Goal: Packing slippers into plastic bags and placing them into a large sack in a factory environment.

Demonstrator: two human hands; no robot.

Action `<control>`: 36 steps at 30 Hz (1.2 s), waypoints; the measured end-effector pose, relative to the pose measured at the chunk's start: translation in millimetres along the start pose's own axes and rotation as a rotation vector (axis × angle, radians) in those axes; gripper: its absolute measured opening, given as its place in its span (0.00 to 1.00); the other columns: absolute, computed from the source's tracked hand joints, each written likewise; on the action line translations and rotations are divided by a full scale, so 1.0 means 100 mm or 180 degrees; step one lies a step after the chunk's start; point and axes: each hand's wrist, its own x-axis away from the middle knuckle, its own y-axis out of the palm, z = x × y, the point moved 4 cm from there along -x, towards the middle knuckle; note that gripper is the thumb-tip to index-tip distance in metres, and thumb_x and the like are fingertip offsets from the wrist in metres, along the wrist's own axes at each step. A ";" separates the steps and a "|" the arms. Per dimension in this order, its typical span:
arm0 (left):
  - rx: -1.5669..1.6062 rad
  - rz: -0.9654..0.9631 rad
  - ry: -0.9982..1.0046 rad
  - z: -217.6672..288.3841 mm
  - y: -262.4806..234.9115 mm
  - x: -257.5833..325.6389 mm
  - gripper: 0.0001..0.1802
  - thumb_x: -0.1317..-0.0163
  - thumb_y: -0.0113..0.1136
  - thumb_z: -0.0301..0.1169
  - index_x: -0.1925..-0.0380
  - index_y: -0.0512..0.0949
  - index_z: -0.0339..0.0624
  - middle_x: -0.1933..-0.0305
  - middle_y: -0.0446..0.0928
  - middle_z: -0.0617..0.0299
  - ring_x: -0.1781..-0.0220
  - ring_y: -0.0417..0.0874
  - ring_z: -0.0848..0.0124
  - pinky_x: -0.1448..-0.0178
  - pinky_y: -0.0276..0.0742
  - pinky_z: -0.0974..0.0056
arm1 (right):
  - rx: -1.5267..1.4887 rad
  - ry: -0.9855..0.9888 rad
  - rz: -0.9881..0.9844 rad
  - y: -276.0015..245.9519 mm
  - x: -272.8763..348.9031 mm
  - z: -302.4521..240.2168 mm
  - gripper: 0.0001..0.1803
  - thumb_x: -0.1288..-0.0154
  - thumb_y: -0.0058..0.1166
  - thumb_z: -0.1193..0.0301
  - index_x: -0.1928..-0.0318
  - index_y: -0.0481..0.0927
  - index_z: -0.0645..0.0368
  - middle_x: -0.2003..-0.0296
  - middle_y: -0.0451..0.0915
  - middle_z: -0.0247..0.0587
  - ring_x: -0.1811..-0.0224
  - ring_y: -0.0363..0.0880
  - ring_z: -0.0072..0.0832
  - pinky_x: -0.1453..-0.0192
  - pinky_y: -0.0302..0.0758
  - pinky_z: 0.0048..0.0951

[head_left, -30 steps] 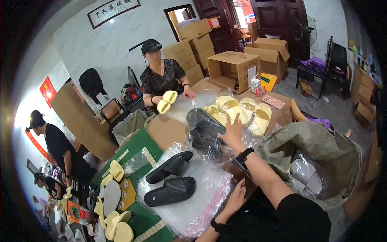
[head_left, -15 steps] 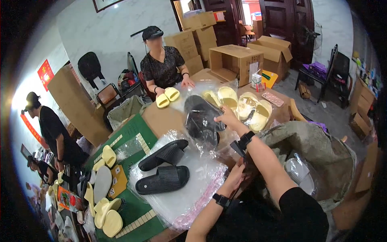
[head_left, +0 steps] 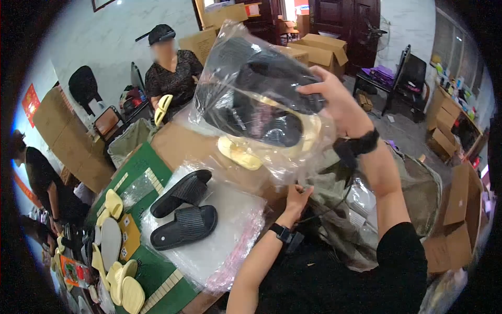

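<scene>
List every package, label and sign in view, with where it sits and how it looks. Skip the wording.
Clear plastic bag: raised in the right hand, crinkled, black slippers inside.
Stack of clear bags: on the table under two loose black slippers, pink-edged.
Cardboard boxes: far end by the dark doors, brown, some open.
Red sign: left wall, small rectangle.
Framed sign: top wall, dark frame, cut off.

A pale marbled wall (head_left: 104, 47) rises at the back, with dark wooden double doors (head_left: 345, 21) to its right. Brown cardboard boxes (head_left: 324, 44) are stacked before them on the grey floor (head_left: 408, 131). A black chair (head_left: 405, 78) stands near a bright window (head_left: 460, 47).
</scene>
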 end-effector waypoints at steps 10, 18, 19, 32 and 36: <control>0.2594 -0.0854 -0.1005 -0.29 -0.09 -0.09 0.09 0.40 0.51 0.27 0.60 0.71 0.37 0.59 0.74 0.52 0.57 0.76 0.61 0.54 0.74 0.55 | 0.0268 0.0967 0.0735 -1.10 1.77 -0.21 0.32 0.51 0.55 0.81 0.41 0.67 0.63 0.56 0.77 0.36 0.58 0.76 0.21 0.53 0.73 0.21; 0.3058 -0.0912 -0.1078 -0.23 -0.16 0.08 0.10 0.33 0.43 0.29 0.55 0.67 0.37 0.56 0.73 0.52 0.54 0.76 0.58 0.50 0.74 0.50 | 0.1808 0.2149 0.0277 -2.17 2.44 0.58 0.38 0.56 0.66 0.79 0.40 0.66 0.62 0.45 0.72 0.38 0.44 0.68 0.26 0.40 0.63 0.27; 0.2985 -0.0715 -0.0985 -0.09 -0.20 0.13 0.12 0.33 0.43 0.29 0.51 0.64 0.37 0.53 0.71 0.51 0.53 0.75 0.58 0.50 0.74 0.50 | 0.2245 0.2446 0.0176 -2.34 2.49 0.52 0.39 0.57 0.67 0.78 0.40 0.67 0.62 0.44 0.72 0.39 0.45 0.69 0.27 0.41 0.64 0.27; 0.3180 -0.0985 0.0546 0.96 -0.35 0.59 0.16 0.32 0.44 0.27 0.45 0.64 0.40 0.52 0.74 0.56 0.52 0.77 0.66 0.49 0.75 0.61 | 0.4407 0.4295 -0.1795 -2.36 2.66 1.48 0.27 0.54 0.64 0.63 0.50 0.77 0.51 0.59 0.81 0.42 0.60 0.79 0.36 0.58 0.74 0.36; 0.3167 -0.1084 0.0432 1.01 -0.33 0.71 0.18 0.33 0.44 0.26 0.43 0.63 0.40 0.51 0.74 0.56 0.52 0.76 0.66 0.48 0.75 0.61 | 0.5707 0.3293 -0.1791 -2.51 2.73 1.86 0.11 0.58 0.62 0.63 0.71 0.85 0.52 0.70 0.82 0.43 0.66 0.80 0.42 0.62 0.75 0.38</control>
